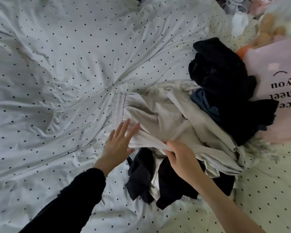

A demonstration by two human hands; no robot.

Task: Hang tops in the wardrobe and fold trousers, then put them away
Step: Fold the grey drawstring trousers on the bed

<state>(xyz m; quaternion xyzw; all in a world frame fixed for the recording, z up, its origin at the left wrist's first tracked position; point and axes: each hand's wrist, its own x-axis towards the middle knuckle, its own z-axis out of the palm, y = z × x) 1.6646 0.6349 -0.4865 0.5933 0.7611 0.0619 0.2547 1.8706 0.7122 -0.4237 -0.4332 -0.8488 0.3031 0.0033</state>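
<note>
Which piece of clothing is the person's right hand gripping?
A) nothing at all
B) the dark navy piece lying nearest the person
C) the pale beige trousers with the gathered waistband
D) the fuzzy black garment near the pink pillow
C: the right hand has its fingers curled round a fold of the pale beige trousers, while the left hand lies flat with straight fingers at the edge of the trousers.

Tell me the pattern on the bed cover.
White bed cover with small dark dots, seen in the head view.

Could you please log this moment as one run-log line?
left hand: flat on beige trousers | right hand: pinching trousers edge | dark clothes: piled | bed
</note>
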